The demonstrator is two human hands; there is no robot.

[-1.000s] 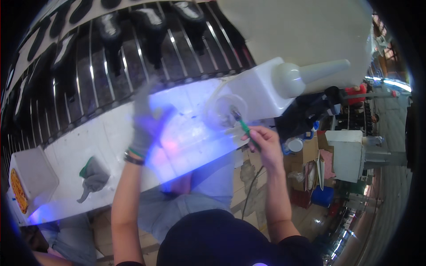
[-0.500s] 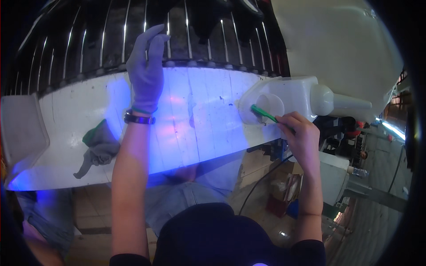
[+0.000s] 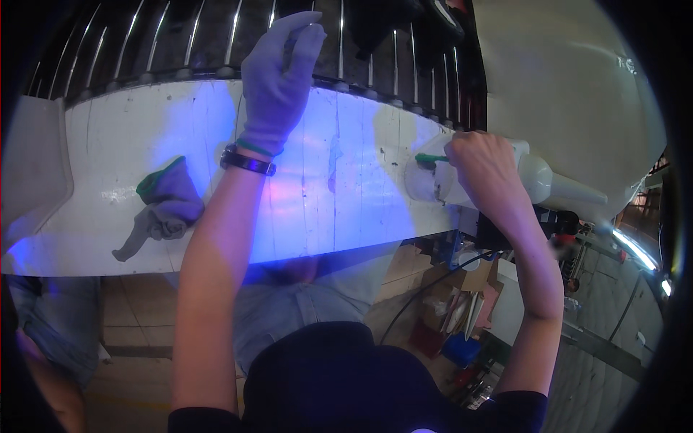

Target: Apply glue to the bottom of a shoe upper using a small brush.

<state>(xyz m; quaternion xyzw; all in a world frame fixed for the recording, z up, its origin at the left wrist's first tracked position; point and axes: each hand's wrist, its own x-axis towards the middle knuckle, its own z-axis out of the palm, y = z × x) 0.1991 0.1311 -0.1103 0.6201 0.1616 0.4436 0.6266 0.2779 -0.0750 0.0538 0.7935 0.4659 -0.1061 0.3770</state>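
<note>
My left hand (image 3: 278, 83) wears a pale grey knit glove and reaches over the table's far edge. Its fingers are stretched out with a gap between them, and nothing shows in its grasp. My bare right hand (image 3: 482, 164) is closed round the handle of a small green brush (image 3: 430, 158). The brush's head is over the round cup (image 3: 424, 182) on a white plastic container with a tapered spout (image 3: 574, 190). Part of the container is hidden behind that hand. A crumpled grey glove with a green cuff (image 3: 172, 198) lies left of my left forearm.
The white tabletop (image 3: 108, 166) is lit by blue light. Beyond it runs a dark conveyor with shiny metal bars (image 3: 195, 32). A grey bin-like piece (image 3: 32, 148) stands at the left, a pale sheet (image 3: 556, 94) at the right. Another person's leg (image 3: 58, 332) shows lower left.
My right hand has moved up and a little over the white container, turning the brush nearly level. The left hand has shifted up and right. The whole view has tilted slightly.
</note>
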